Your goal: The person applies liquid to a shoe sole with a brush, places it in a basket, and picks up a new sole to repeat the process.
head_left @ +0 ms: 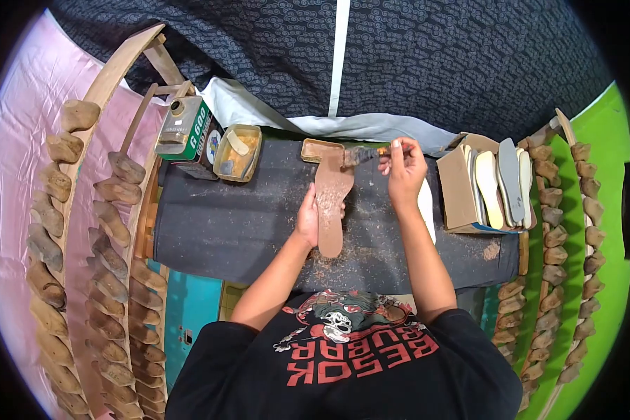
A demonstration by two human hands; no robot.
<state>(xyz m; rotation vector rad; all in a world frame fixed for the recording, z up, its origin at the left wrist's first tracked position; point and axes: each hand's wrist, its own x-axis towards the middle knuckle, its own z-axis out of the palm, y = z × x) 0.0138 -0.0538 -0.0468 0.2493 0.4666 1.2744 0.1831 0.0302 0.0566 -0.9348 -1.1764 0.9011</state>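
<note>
Left hand point(308, 217) has its fingers clamped on the edge of a brown sole point(331, 203), flat mid-desk point(224, 224). Right hand point(402, 171) pinches a brush point(360, 155) over the sole's far end, near the glue tin point(237, 152) at the desk's back edge.

A green can point(189, 129) and a glue tray point(236, 154) sit upper left; a box of insoles point(486, 185) right; wooden lasts point(112, 224) line both sides.

brown sole point(331, 203), green tin point(189, 129)
</note>
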